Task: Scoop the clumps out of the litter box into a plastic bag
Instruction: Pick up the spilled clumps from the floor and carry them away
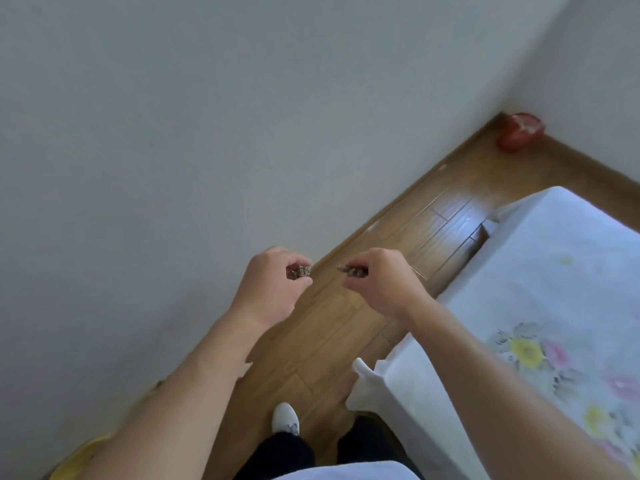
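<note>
A small speckled brown lump is pinched between the thumb and curled fingertips of the left hand, just left of the frame's centre. A second lump, flatter and of the same speckled look, is pinched in the same way by the right hand, just right of centre. Whether these are litter clumps cannot be told. Both hands are closed round their lumps, with the other fingers curled in. The hands are held level with each other, knuckles up and fingertips turned toward one another, with a narrow gap left between the two lumps. Both bare forearms are stretched forward from the lower corners of the frame, over a wooden floor. A pale wall fills the upper left, and a bed with a flowered white sheet is seen at the right. A red object lies in the far corner at the upper right. A white shoe and dark trousers are seen at the bottom centre.
</note>
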Action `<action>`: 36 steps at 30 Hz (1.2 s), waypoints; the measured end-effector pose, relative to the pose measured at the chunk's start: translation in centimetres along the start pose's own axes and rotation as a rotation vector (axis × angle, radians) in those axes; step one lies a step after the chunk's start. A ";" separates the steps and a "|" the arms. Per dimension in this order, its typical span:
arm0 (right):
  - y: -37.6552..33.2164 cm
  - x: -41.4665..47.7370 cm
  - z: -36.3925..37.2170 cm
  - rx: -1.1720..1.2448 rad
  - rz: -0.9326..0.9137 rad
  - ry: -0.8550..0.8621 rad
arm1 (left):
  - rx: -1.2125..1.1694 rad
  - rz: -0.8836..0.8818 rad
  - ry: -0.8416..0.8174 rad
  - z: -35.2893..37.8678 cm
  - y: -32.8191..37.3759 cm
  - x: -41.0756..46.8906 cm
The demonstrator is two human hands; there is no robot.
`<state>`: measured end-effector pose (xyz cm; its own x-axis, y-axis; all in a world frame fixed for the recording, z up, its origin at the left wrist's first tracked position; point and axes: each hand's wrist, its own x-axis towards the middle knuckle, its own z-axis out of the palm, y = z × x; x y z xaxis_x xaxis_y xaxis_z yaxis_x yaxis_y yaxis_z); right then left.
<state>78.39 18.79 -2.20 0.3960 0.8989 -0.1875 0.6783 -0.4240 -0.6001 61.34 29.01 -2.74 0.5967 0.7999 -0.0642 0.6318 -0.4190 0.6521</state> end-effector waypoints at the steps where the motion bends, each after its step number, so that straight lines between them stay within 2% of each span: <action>1: 0.4 0.7 -0.7 0.018 0.029 0.035 | 0.006 0.034 -0.033 0.1 0.4 1.7; 7: 3.7 3.7 -5.3 0.054 0.207 0.216 | 0.025 0.247 -0.188 2.3 5.2 11.4; 11: 7.7 7.0 -8.6 0.049 0.296 0.290 | 0.029 0.314 -0.276 5.2 8.7 17.7; 28: 23.4 22.8 -26.1 0.169 0.430 0.466 | 0.000 0.476 -0.408 16.5 26.5 43.5; 36: 30.9 29.5 -33.9 0.192 0.552 0.628 | -0.029 0.638 -0.499 23.1 35.1 55.8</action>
<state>132.03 28.48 0.12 0.9464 0.3174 -0.0598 0.1935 -0.7054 -0.6819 128.24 49.06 -0.89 0.9926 0.1214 0.0018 0.0859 -0.7128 0.6961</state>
